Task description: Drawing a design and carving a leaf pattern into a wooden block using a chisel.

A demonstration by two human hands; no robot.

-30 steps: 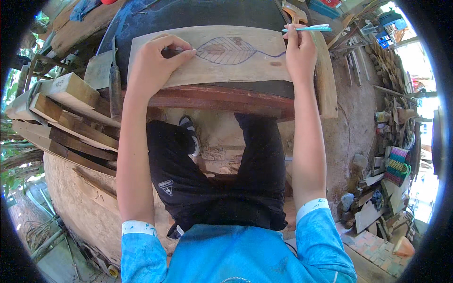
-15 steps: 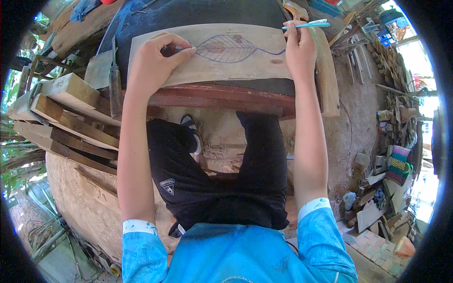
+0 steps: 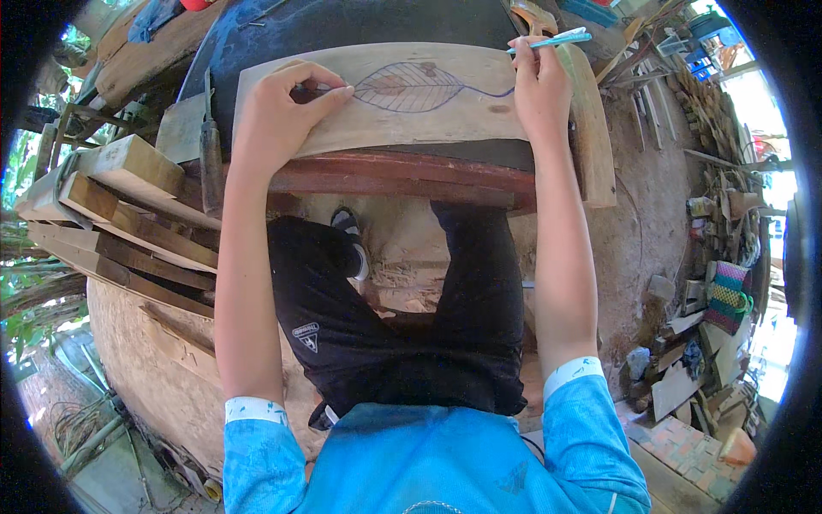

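Vs. half a sec ago little has shifted: the right hand (image 3: 539, 81) sits a touch further right along the plank (image 3: 428, 116), and the pen (image 3: 548, 40) is held a bit flatter. The left hand (image 3: 278, 116) has stayed put on the plank's left end.

Right hand is closed round the pen — a slim light-blue stick w/ a pale tip, angled up and right, above the plank's far right end. Left hand lies palm down, fingers bent, pressing the wood; it holds nothing.

The plank is pale, smooth, long and slightly curved, lying across the bench (image 3: 402, 171), whose near edge is a dark reddish-brown beam. On the plank is a leaf drawing (image 3: 409, 86) in blue ink — pointed oval, fine veins, a wavy stem running right toward the pen hand. Two brownish knots show in the wood near the leaf.

Left of the bench: stacked rough timber blocks (image 3: 128, 214), pale faces, dark edges. A chisel (image 3: 210, 158) w/ a dark handle lies beside the left hand.
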